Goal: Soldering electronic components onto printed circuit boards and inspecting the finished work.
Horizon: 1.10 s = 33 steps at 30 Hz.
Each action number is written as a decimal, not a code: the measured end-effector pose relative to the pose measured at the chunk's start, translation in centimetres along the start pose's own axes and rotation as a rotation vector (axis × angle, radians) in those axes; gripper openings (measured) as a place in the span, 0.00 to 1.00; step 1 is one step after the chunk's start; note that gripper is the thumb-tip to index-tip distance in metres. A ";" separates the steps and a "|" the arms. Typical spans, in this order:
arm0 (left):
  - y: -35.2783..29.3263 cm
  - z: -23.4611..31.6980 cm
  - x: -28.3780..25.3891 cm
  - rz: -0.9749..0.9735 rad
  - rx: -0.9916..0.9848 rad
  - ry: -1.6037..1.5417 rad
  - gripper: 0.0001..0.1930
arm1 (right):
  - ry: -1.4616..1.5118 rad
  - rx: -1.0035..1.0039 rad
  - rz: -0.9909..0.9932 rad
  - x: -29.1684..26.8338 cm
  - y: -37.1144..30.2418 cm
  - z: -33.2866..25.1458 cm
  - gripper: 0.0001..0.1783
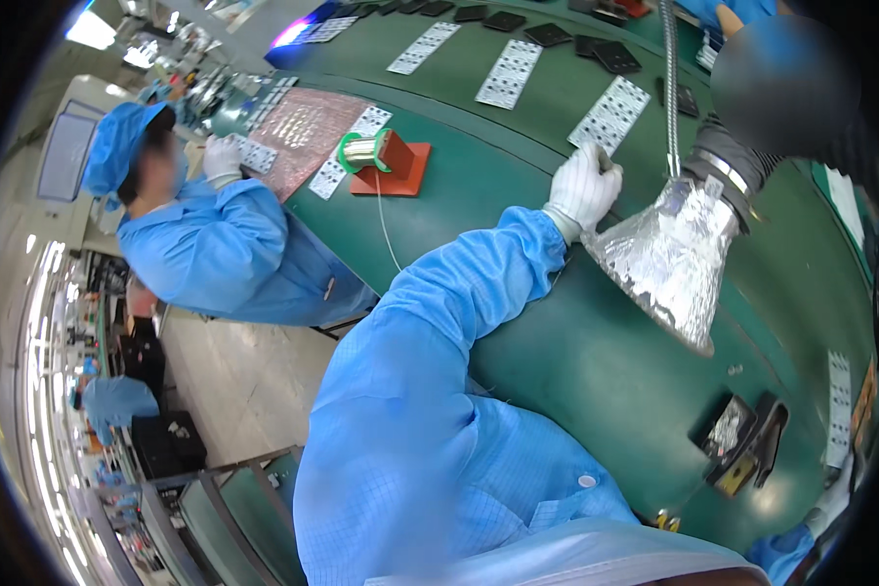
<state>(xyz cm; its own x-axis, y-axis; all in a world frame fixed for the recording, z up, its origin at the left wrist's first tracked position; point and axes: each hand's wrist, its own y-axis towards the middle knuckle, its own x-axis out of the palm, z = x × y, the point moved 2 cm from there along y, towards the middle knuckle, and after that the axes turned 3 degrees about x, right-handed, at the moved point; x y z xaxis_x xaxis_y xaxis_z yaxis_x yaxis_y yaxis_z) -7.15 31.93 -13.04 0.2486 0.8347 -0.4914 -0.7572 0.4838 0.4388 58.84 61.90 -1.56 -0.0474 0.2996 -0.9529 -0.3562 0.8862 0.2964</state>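
Note:
My left hand (584, 184), in a white striped glove, reaches out over the green bench. Its fingers are closed at the near end of a white circuit board panel (611, 112) dotted with dark spots. Down at the right rim is my right hand (834, 500), also gloved and mostly cut off by the picture's dark edge; its fingers cannot be made out. Just beyond it lies another white circuit board panel (838, 410). A foil-wrapped funnel hood (669, 259) on a dark hose hangs right beside my left hand.
A solder wire spool (363, 151) stands on a red-brown base. A soldering iron stand (742, 439) sits at the lower right. More panels (510, 73) and black trays (615, 57) line the far strip. At left, a co-worker (200, 234) in blue handles a panel beside pink bubble wrap (308, 132).

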 end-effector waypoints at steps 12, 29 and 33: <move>-1.0 -0.9 -4.4 -0.032 -0.270 -0.198 0.17 | 1.264 0.457 0.216 -3.4 -27.9 -33.9 0.13; -16.2 4.9 -14.3 -0.616 0.472 0.513 0.27 | 0.795 -0.106 0.481 -1.2 -23.2 -37.9 0.13; -13.9 4.7 -14.1 -0.701 0.442 0.460 0.18 | 0.957 0.096 0.409 -0.4 -23.5 -36.9 0.12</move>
<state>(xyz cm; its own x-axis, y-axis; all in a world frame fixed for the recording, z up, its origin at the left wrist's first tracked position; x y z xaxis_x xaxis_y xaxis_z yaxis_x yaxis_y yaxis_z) 2.68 14.68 -8.63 0.2265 0.1765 -0.9579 -0.2052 0.9700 0.1302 32.74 27.94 -10.56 -0.8820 0.2151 -0.4193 -0.0728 0.8168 0.5722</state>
